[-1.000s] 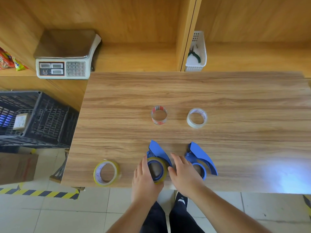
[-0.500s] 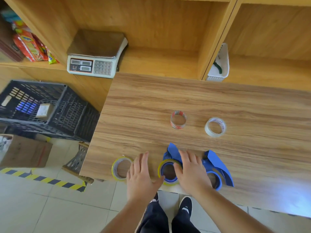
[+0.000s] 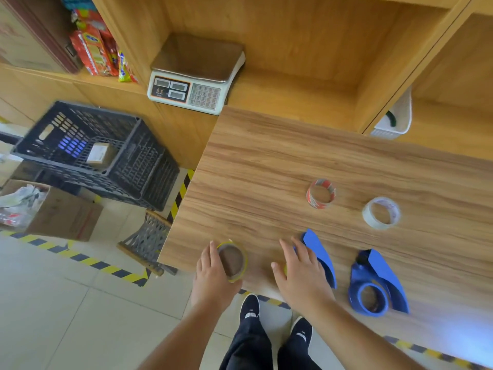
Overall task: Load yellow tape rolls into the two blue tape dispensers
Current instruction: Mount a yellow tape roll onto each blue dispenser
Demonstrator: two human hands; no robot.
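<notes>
Head view: left hand point(image 3: 213, 276) curled around yellow roll point(image 3: 231, 261), flat at table point(image 3: 266, 169) near edge, hole up; grip closure cannot be told. Right hand point(image 3: 301, 273) spread flat over left dispenser point(image 3: 318, 253). Right dispenser point(image 3: 377, 283) empty, blade end pointed away, long axis near-far. Risk: roll nudged off edge by careless lift.
</notes>
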